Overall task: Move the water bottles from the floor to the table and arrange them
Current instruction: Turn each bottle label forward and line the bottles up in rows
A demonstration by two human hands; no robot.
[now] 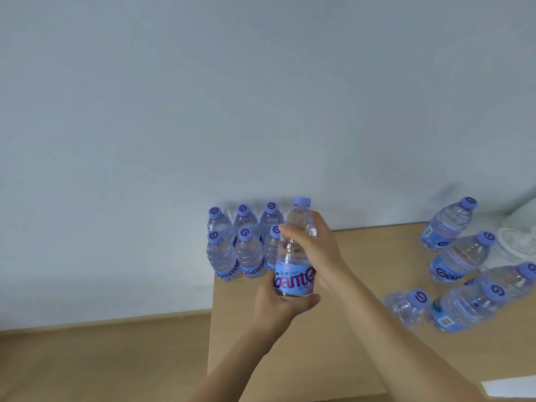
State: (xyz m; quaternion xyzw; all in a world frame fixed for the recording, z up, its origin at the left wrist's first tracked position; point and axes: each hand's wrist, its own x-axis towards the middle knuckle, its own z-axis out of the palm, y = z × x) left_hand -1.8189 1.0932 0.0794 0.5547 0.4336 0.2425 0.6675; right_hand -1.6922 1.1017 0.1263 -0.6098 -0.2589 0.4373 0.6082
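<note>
**Now held in both hands: one bottle over the table corner**

Seen from the head camera, looking down across a tan wooden table (348,329) pushed against a pale wall (203,97). Held upright above the near-left part of the tabletop: a clear water bottle (294,256) with a blue cap and a blue label in purple lettering. Cupped under and around its base, the left hand (278,306), fingers curled about the lower label. Wrapped around its shoulder from the right side, the right hand (316,242), fingers bent over the upper body just below the neck. Both forearms bare, reaching in from the lower edge.

Standing just behind the held bottle, at the table's far-left corner against the wall: a tidy block of bottles (243,245) in two rows of three, caps up, sides touching or nearly so; the right-hand pair partly hidden by the held bottle.

Well apart, on the right side of the table: a loose cluster of further bottles (461,271), appearing tilted by the wide lens, not lined up. Beside them at the right edge, a whitish object (519,245), too blurred to identify. Visible at lower left beyond the table edge, a wooden floor (101,358). Lying at the lower right corner, a white sheet (510,387).
</note>
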